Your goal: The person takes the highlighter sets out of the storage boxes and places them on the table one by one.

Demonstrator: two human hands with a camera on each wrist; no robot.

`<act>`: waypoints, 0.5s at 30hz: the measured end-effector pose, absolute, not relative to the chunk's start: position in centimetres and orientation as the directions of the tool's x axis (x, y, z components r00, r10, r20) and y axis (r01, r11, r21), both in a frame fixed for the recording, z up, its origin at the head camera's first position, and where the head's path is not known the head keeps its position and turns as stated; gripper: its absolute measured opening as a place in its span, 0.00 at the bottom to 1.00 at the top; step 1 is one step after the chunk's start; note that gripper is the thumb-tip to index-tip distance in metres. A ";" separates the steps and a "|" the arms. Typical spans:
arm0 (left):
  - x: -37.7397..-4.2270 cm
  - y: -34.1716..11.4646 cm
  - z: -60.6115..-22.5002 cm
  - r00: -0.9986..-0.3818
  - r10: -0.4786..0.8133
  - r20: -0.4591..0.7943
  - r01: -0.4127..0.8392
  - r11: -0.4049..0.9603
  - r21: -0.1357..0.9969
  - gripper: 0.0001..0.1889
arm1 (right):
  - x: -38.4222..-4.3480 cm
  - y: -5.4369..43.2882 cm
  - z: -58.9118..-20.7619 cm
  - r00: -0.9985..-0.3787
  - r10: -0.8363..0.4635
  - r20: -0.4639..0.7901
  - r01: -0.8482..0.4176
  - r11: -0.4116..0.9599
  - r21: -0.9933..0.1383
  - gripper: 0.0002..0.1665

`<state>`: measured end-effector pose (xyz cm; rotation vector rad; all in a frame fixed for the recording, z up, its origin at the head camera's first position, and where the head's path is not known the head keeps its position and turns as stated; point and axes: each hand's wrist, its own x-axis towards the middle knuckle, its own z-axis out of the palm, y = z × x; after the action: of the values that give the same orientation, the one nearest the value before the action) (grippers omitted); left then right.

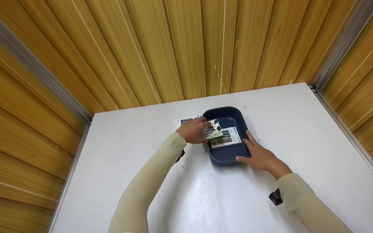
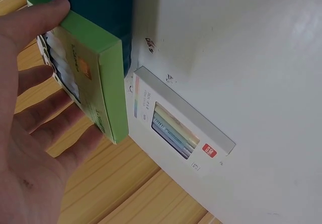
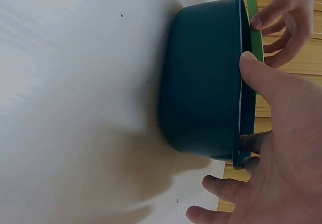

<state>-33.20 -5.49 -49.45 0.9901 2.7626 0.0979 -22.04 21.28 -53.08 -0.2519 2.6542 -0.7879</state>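
My left hand point(image 1: 191, 131) grips a green and white marker box point(image 2: 108, 78) above the left side of a dark blue plastic bin point(image 1: 223, 159). In the left wrist view, the thumb lies on one edge of this box and the fingers on its opposite side. My right hand point(image 1: 261, 157) holds the right rim of the bin, with its thumb at the rim and some fingers over it, as the right wrist view shows. Inside the bin lies a white windowed box point(image 1: 235, 135) of coloured markers, partly covered by the held box.
Left of the bin, another white windowed box point(image 2: 198, 136) of pastel markers lies on the white table point(image 1: 125, 155); my left hand partly hides it in the head view. Yellow wood-look panels point(image 1: 186, 48) stand behind the table and at both sides.
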 end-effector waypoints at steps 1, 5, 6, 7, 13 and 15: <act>-33.2 -5.5 -49.4 -0.754 0.635 -0.168 0.622 0.772 0.128 0.34 | -22.0 21.3 -53.1 -0.920 -0.270 -0.286 -0.071 0.829 -0.555 0.62; -33.1 -5.7 -49.2 -0.758 0.630 -0.167 0.619 0.776 0.120 0.34 | -22.0 21.3 -53.0 -0.920 -0.275 -0.278 -0.082 0.831 -0.551 0.62; -33.0 -5.7 -49.2 -0.760 0.627 -0.170 0.616 0.779 0.118 0.34 | -22.0 21.3 -53.0 -0.920 -0.278 -0.275 -0.086 0.831 -0.550 0.62; -33.0 -5.8 -49.2 -0.763 0.623 -0.172 0.612 0.782 0.117 0.34 | -22.0 21.3 -53.0 -0.921 -0.279 -0.273 -0.089 0.831 -0.549 0.62; -33.0 -6.0 -49.3 -0.771 0.609 -0.187 0.598 0.793 0.116 0.34 | -22.0 21.4 -53.1 -0.920 -0.278 -0.276 -0.085 0.829 -0.553 0.62; -33.0 -6.2 -49.3 -0.772 0.606 -0.188 0.594 0.795 0.122 0.34 | -22.0 21.4 -53.1 -0.920 -0.279 -0.276 -0.086 0.829 -0.553 0.62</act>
<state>-33.02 -6.18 -49.28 0.9378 2.7663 0.0815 -21.95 21.37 -53.12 -0.2743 2.6640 -0.7817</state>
